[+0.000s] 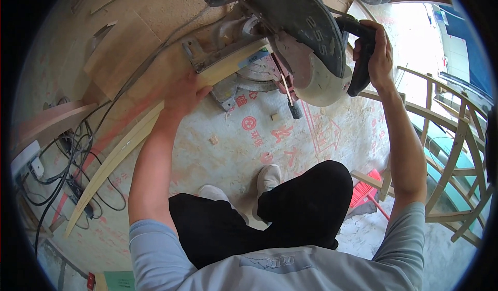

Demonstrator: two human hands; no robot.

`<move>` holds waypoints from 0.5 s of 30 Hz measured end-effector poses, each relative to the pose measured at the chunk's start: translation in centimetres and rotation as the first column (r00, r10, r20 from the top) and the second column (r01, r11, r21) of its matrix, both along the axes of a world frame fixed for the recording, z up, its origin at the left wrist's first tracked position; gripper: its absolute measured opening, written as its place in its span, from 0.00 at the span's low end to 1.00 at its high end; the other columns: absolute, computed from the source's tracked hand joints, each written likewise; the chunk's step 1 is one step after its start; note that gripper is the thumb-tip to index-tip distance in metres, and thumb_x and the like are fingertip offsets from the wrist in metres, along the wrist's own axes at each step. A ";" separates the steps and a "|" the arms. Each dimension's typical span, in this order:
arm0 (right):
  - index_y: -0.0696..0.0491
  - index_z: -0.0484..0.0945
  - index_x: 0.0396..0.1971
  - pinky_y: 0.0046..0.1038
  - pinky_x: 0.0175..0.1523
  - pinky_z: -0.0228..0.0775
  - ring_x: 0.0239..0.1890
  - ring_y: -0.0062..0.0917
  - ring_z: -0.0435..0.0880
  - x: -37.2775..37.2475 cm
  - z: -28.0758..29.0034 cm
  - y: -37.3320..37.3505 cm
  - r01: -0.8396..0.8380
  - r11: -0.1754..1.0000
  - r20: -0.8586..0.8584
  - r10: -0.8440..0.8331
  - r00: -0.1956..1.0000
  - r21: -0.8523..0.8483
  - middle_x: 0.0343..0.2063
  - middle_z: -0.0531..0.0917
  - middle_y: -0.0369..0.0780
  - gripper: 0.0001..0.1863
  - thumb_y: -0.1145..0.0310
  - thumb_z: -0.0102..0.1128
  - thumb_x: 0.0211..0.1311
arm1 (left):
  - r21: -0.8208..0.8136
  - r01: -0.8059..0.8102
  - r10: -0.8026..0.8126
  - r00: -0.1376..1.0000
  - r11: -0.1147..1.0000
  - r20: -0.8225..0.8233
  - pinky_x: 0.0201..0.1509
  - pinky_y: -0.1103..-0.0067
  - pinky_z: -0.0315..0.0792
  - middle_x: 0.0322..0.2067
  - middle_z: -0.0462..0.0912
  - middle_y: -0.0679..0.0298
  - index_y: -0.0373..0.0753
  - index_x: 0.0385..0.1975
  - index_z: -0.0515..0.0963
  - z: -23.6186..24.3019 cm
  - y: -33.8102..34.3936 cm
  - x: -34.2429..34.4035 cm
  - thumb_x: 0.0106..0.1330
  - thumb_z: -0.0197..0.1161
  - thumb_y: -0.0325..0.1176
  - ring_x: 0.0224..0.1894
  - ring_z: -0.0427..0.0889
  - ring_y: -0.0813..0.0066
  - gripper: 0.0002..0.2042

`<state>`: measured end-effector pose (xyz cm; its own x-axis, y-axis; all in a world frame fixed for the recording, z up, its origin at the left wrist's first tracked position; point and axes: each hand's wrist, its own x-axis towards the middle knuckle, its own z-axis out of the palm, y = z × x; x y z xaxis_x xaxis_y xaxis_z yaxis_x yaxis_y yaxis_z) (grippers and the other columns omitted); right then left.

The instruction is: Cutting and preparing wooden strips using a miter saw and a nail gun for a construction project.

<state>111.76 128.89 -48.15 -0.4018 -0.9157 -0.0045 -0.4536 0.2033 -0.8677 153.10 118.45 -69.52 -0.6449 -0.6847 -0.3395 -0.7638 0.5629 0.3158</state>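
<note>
A mitre saw (pixel 306 23) with a dark blade guard sits at the upper middle. My right hand (pixel 383 60) is closed round its black handle (pixel 358 80). A long pale wooden strip (pixel 228 65) lies along the metal fence (pixel 202 55) under the saw head and extends toward the lower left. My left hand (pixel 184 93) grips this strip just left of the saw base (pixel 223 96), fingertips near the fence. A small black-sleeved lever (pixel 294 109) sticks out at the front of the saw; whether the blade touches the wood I cannot tell.
Tangled black cables (pixel 72 156) and a white power strip (pixel 33 164) lie at the left. Plywood boards (pixel 116 47) lie upper left. A wooden lattice frame (pixel 456 166) and red broom (pixel 363 190) are on the right. Small wood offcuts (pixel 213 139) lie on the marked floor covering near my feet.
</note>
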 end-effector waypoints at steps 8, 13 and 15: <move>0.55 0.73 0.54 0.21 0.27 0.69 0.21 0.17 0.75 0.1 -0.5 0.4 0.033 0.999 -0.011 -0.033 0.999 0.006 0.22 0.77 0.36 0.27 0.49 0.30 0.81 | -0.036 0.014 -0.015 1.000 0.999 -0.024 0.52 0.58 0.76 0.50 0.80 0.48 0.34 0.58 0.67 -0.2 0.0 0.1 0.67 0.58 0.59 0.50 0.81 0.48 0.33; 0.55 0.73 0.55 0.21 0.28 0.69 0.21 0.18 0.76 0.3 -0.8 0.8 0.041 0.999 -0.001 -0.041 0.999 0.003 0.23 0.78 0.37 0.27 0.49 0.30 0.81 | -0.049 0.021 -0.022 1.000 0.999 -0.022 0.49 0.58 0.77 0.47 0.82 0.47 0.32 0.58 0.67 -0.3 0.0 0.1 0.67 0.58 0.58 0.48 0.83 0.47 0.33; 0.55 0.73 0.55 0.21 0.28 0.69 0.22 0.18 0.76 0.4 -0.9 1.0 0.039 0.999 0.013 -0.039 0.999 0.000 0.23 0.78 0.37 0.27 0.49 0.30 0.81 | -0.036 0.025 -0.024 1.000 0.999 0.007 0.48 0.58 0.78 0.46 0.82 0.47 0.32 0.58 0.67 -0.3 0.0 0.1 0.67 0.58 0.59 0.47 0.83 0.47 0.34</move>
<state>112.17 129.86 -49.01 -0.4369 -0.8995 -0.0093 -0.4345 0.2201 -0.8734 153.24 118.47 -69.80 -0.6596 -0.6807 -0.3186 -0.7516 0.5925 0.2901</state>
